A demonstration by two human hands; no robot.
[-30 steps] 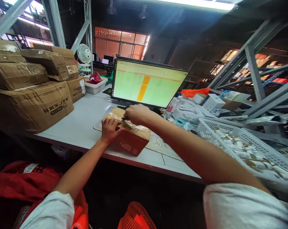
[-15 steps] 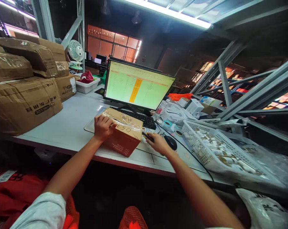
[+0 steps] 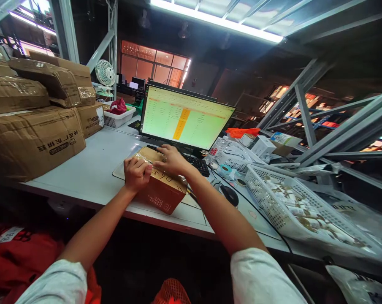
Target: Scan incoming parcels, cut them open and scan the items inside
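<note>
A brown cardboard box point(image 3: 161, 195) with handwriting and clear tape on its top stands at the front of the white table point(image 3: 92, 162). My left hand point(image 3: 136, 174) is closed on the box's upper left edge, knuckles up and thumb pressed against the fingers. Across the box top reaches my right hand point(image 3: 172, 160), its fingers stretched out and apart at the far part of the top. No tool shows in it. Beside the box's right side, partly hidden by my right forearm, lies a thin dark tool point(image 3: 192, 195); its kind cannot be made out.
Behind the box stand a monitor point(image 3: 184, 116) and a keyboard point(image 3: 197, 164). A black mouse point(image 3: 229, 195) and a tape roll point(image 3: 225, 169) lie to the right, near a white basket point(image 3: 263, 202) of small wrapped items. Large cartons point(image 3: 35, 143) are stacked at the left.
My right hand has let go of the dark tool beside the box and moved up and left onto the box top. My left hand stays at the box's left edge.
</note>
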